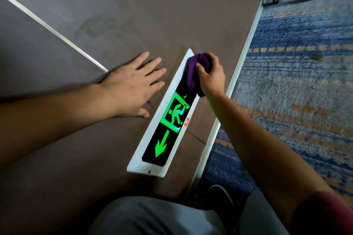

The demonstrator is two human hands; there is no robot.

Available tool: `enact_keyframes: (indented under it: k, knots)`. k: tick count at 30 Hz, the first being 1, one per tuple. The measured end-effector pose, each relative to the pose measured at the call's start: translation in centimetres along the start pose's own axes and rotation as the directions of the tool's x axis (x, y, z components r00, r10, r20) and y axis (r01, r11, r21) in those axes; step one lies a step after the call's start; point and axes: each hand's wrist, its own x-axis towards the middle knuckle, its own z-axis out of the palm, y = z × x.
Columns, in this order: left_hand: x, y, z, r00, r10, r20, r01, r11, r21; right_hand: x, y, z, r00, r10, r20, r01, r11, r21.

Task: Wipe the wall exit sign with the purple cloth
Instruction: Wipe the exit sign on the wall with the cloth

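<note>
Purple cloth [193, 71], one piece, bunched and pressed against the far end of the single exit sign [164, 126], which is mounted low on the brown wall [133, 15]. The sign has a white frame, one black panel, one green running-figure pictogram and one green arrow. Two bare hands are in view. The right hand [212, 76] lies over the sign's far end, its fingers [200, 67] clenched around the cloth. The left hand [131, 86] rests flat on the wall just beside the sign's upper edge, fingers released and spread, holding nothing. One white baseboard strip [238, 82] runs below the sign; beyond it lies blue and orange patterned carpet [296, 91]. One dark shoe [221, 196] shows near the sign's near end.
</note>
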Motion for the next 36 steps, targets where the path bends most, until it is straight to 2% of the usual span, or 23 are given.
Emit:
enact_keyframes:
  k: [3,6,14,19,21,24,26,27,29,31,33,36]
  knots:
    - [0.0,-0.1,0.0,1.0,0.007,0.006,-0.007,1.0,-0.012,-1.8,1.1,-0.5,0.995,-0.018,0.093,0.027,0.996,-0.09]
    - [0.0,-0.1,-0.1,1.0,0.002,0.005,-0.002,1.0,-0.025,-6.4,3.2,0.1,0.984,-0.031,0.173,0.049,0.994,-0.101]
    - [0.0,0.0,-1.0,0.998,-0.002,0.067,0.003,1.0,-0.016,-17.6,5.8,2.5,0.982,-0.039,0.184,0.055,0.995,-0.081]
    - [-0.5,0.2,-1.1,0.997,-0.004,0.079,0.007,1.0,-0.03,-18.6,7.8,0.6,0.914,-0.065,0.4,0.147,0.973,-0.177]
    - [-0.5,0.3,-1.4,0.997,-0.002,0.075,0.008,0.997,-0.078,-17.4,8.5,-1.1,0.873,-0.029,0.487,0.158,0.961,-0.225]
    - [-0.2,-0.1,-1.9,0.999,-0.019,0.045,0.031,0.955,-0.293,-15.8,8.5,-3.8,0.911,-0.01,0.411,0.113,0.968,-0.226]
    - [0.2,-0.4,-2.2,0.998,-0.059,-0.009,0.045,0.837,-0.545,-14.7,7.6,-5.4,0.948,0.004,0.318,0.056,0.982,-0.179]
    - [0.3,-0.4,-2.3,0.993,-0.119,-0.026,0.068,0.718,-0.693,-14.1,7.0,-6.2,0.959,0.007,0.282,0.034,0.989,-0.142]
    - [0.4,0.7,-2.2,0.96,-0.279,-0.04,0.074,0.386,-0.919,-13.2,5.6,-7.5,0.971,-0.014,0.24,0.028,0.998,-0.052]
    - [0.7,3.2,-2.4,0.93,-0.366,-0.03,0.005,0.093,-0.996,-12.6,3.8,-8.7,0.974,-0.051,0.222,0.041,0.998,0.05]
    - [1.0,6.3,-2.8,0.927,-0.375,0.006,-0.047,-0.133,-0.99,-12.3,1.9,-9.9,0.975,-0.089,0.202,0.055,0.984,0.168]
    - [1.3,9.7,-2.8,0.909,-0.411,0.073,-0.045,-0.27,-0.962,-12.5,-0.4,-11.1,0.973,-0.157,0.172,0.104,0.953,0.284]
